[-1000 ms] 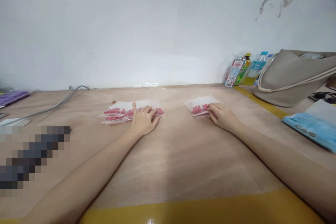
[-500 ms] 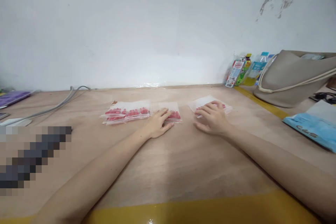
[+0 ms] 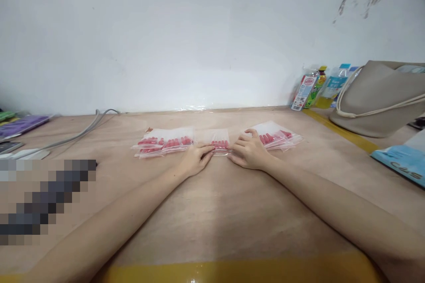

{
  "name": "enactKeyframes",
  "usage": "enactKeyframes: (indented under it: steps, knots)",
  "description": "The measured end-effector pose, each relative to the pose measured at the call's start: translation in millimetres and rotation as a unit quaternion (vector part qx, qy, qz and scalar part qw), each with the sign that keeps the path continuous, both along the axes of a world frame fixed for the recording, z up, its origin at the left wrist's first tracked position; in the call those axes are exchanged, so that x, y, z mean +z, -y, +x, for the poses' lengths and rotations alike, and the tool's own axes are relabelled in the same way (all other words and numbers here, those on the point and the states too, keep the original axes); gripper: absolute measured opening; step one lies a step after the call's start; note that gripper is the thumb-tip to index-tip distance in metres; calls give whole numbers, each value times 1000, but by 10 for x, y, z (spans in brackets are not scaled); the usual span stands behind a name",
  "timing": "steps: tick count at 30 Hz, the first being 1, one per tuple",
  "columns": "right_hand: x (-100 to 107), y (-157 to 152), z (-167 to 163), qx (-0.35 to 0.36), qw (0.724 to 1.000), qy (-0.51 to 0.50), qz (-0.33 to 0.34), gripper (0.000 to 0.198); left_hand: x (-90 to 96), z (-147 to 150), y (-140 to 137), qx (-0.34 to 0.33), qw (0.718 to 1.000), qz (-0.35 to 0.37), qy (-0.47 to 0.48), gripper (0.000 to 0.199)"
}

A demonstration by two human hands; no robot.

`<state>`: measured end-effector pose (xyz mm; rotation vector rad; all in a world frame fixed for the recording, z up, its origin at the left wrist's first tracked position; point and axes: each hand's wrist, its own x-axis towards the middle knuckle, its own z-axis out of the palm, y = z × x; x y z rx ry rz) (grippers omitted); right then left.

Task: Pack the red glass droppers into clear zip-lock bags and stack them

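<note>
In the middle of the table lies a small zip-lock bag (image 3: 219, 143) with several red pieces in a row inside. My left hand (image 3: 196, 159) pinches its near left corner, thumb and fingers together. At its near right corner my right hand (image 3: 249, 151) has thumb and fingers closed on the edge, with the index finger bent up. Left of my left hand rest several overlapping zip-lock bags (image 3: 175, 139) with similar red pieces. Another few such bags (image 3: 274, 135) lie fanned just beyond my right hand, partly hidden by it. What exactly the red pieces are is too small to tell.
A beige bag (image 3: 375, 101) with a cord, bottles (image 3: 328, 90) and a drink carton (image 3: 303, 93) stand at the back right. A blue packet (image 3: 398, 159) lies at right. Grey cable (image 3: 78, 135) and purple packets (image 3: 25, 126) are at left; a white wall (image 3: 199, 44) closes the back.
My right hand has moved left from the right-hand bags to the middle bag's corner. My left hand has closed on its left corner. The view has shifted slightly left.
</note>
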<state>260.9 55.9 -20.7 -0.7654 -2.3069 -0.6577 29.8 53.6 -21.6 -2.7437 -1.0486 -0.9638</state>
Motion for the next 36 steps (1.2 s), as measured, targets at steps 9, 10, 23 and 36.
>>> enactKeyframes:
  steps: [9,10,23,36]
  knots:
    - [-72,-25,-33,-11,1000,-7,-2,20,-43,-17,-27,-2,1000,7,-13,29]
    - [-71,-16,-26,-15,1000,-6,4,21,-44,-16,-24,-2,1000,9,-16,29]
    - [-45,-5,43,-2,999,-1,35,20,33,-4,34,-5,999,25,-23,26]
    - [-25,-3,-9,-34,998,8,54,24,24,310,-103,-61,983,155,-75,16]
